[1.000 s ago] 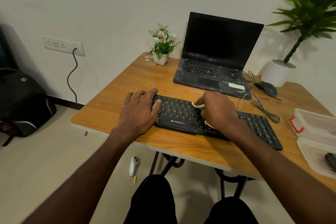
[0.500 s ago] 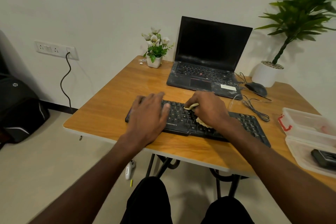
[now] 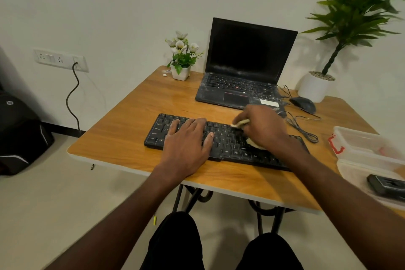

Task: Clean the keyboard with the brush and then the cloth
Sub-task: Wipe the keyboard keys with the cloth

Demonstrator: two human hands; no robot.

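Now, black keyboard [image 3: 221, 142], left hand [image 3: 186, 138] flat on keys, right hand [image 3: 263, 127] clutching pale cloth [image 3: 240, 123].

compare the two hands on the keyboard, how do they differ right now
The left hand lies flat with straight fingers on the keyboard, holding nothing; the right hand is curled round a pale cloth. The left hand covers the keyboard's left-middle keys; the right hand sits further right. Both rest on the keyboard.

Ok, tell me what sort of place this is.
Probably a home or small office desk corner: a wooden table holds an open laptop, a mouse and potted plants, with a wall socket beside it.
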